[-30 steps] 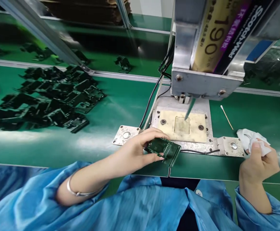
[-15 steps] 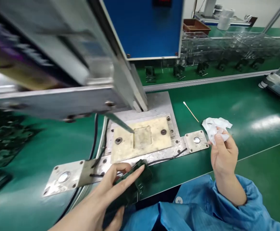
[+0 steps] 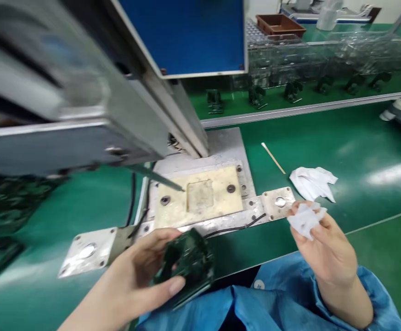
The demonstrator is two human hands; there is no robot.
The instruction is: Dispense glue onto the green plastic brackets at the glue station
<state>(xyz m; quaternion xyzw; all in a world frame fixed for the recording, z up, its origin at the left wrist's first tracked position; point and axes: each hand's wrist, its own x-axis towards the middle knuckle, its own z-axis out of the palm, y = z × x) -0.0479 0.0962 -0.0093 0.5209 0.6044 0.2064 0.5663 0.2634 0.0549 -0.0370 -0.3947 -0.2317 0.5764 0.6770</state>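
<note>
My left hand [image 3: 141, 276] is closed around a dark green circuit board [image 3: 188, 264], held tilted just in front of the metal fixture. My right hand [image 3: 324, 246] pinches a small white wipe [image 3: 305, 219] near the fixture's right button plate [image 3: 279, 202]. A second crumpled white cloth [image 3: 312, 181] lies on the green mat beyond it. The fixture carries a cream-coloured plate [image 3: 200, 197] with a square recess, and a thin dispensing needle [image 3: 162, 178] points at the recess's left edge.
A large metal dispenser head [image 3: 65, 115] overhangs the left. A cotton swab [image 3: 272, 157] lies on the mat. Dark parts [image 3: 3, 202] are piled at the left. A blue panel [image 3: 186, 37], clear trays [image 3: 324, 55] and small dark parts [image 3: 257, 96] stand behind the rail.
My left hand has lifted and tilted the board towards me. My right hand has come away from the crumpled cloth, which now lies on the mat, holding a small white wipe.
</note>
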